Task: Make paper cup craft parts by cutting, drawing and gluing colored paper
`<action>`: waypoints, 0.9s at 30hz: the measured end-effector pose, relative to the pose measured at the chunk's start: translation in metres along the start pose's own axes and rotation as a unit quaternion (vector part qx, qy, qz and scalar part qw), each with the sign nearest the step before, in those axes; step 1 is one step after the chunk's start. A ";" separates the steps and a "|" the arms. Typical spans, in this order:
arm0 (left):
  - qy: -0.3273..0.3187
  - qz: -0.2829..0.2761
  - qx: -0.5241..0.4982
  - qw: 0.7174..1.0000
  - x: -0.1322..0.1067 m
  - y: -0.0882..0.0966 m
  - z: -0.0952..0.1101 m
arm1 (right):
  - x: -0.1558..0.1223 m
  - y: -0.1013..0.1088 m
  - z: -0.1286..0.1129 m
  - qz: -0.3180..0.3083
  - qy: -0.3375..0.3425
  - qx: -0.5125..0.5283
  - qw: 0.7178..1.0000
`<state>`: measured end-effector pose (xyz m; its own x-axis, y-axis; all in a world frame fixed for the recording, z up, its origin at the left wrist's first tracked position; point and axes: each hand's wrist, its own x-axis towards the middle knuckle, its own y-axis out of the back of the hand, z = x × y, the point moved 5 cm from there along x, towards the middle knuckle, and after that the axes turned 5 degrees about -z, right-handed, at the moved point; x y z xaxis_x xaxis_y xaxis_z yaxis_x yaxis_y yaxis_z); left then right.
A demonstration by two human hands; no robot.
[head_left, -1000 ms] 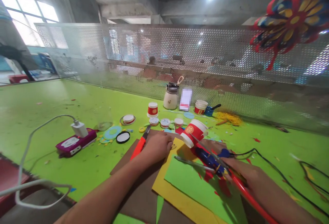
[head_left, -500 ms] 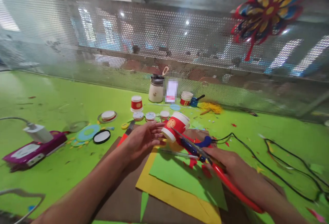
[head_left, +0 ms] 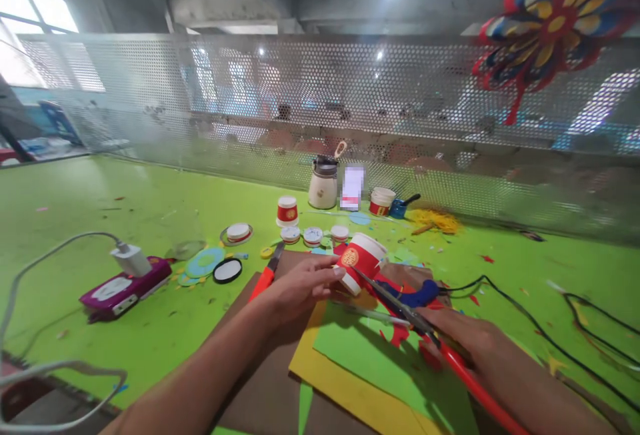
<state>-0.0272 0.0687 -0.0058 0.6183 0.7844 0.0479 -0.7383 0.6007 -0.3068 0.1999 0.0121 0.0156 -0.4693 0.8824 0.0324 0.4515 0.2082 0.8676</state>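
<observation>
A red-and-white paper cup point(head_left: 371, 256) with a gold emblem is tilted on its side above the work mat. My left hand point(head_left: 311, 283) is at the cup's left end, thumb on the near side and fingers partly hidden behind it. Held in my right hand point(head_left: 465, 335) is a pair of scissors point(head_left: 405, 308) with red handles, its blades pointing toward the cup's lower side. Behind the blades lies a blue glue gun point(head_left: 423, 294) with a black cord. Red paper scraps point(head_left: 397, 334) rest below the scissors on a green sheet point(head_left: 370, 362).
A yellow sheet point(head_left: 313, 358) and brown board point(head_left: 250, 368) lie beneath. A utility knife point(head_left: 265, 275) is left of my hand. Farther back stand another cup point(head_left: 287, 211), a kettle point(head_left: 323, 185) and stacked cups point(head_left: 383, 201). A purple power strip point(head_left: 125, 292) sits at left.
My left hand has closed from open fingers beside the cup to a grip on its end. The scissors stay near the cup; the view has shifted left and up.
</observation>
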 end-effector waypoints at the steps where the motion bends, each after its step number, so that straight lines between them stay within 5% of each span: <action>1: -0.001 0.001 -0.003 1.000 0.000 0.000 0.000 | 0.000 -0.002 0.001 -0.017 0.003 0.006 1.000; 4: 0.003 0.003 -0.011 1.000 0.001 0.001 -0.001 | 0.000 -0.008 0.004 -0.057 0.007 0.017 0.998; 19: 0.002 0.005 -0.026 1.000 0.002 0.003 -0.003 | 0.003 -0.003 0.005 -0.032 0.031 0.051 0.998; 27: 0.009 0.010 -0.020 1.000 0.001 0.003 -0.002 | 0.003 -0.011 0.009 -0.075 0.027 0.022 0.997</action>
<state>-0.0276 0.0710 -0.0086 0.6082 0.7934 0.0241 -0.7400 0.5776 -0.3446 0.2002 0.0165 0.0016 -0.5729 0.8167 -0.0687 0.4050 0.3550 0.8426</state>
